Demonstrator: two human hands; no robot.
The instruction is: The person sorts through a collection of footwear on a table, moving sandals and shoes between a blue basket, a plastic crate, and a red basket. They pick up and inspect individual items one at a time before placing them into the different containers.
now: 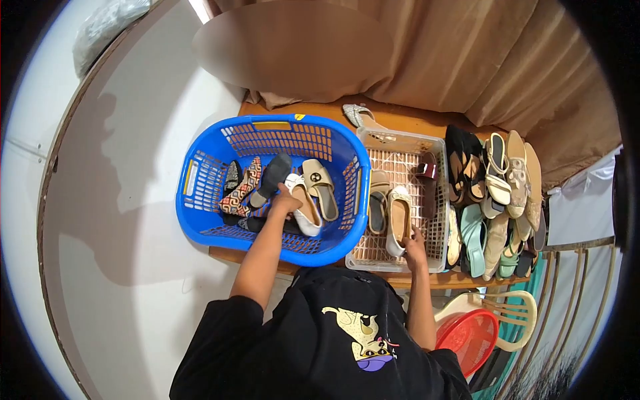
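Observation:
Inside the blue basket (273,250), my left hand (285,200) is closed at the side of a white flat shoe (308,212) with a bow at its toe; some fingers are hidden. A dark shoe (275,175), sole upward, lies just beyond that hand. Around them are a patterned shoe (244,190) and a beige slide sandal (321,190). My right hand (415,248) grips a matching white flat shoe (399,217) near its heel, over the white plastic crate (397,265). Beside it in the crate are a beige slip-on (377,207) and a dark red shoe (428,180).
Several pairs of sandals (497,177) line the wooden table (413,119) right of the crate. A silver shoe (360,116) sits behind it. At lower right, a red basin (472,340) rests on a cream chair (523,320). Brown curtain (460,60) hangs behind; white wall (133,187) stands left.

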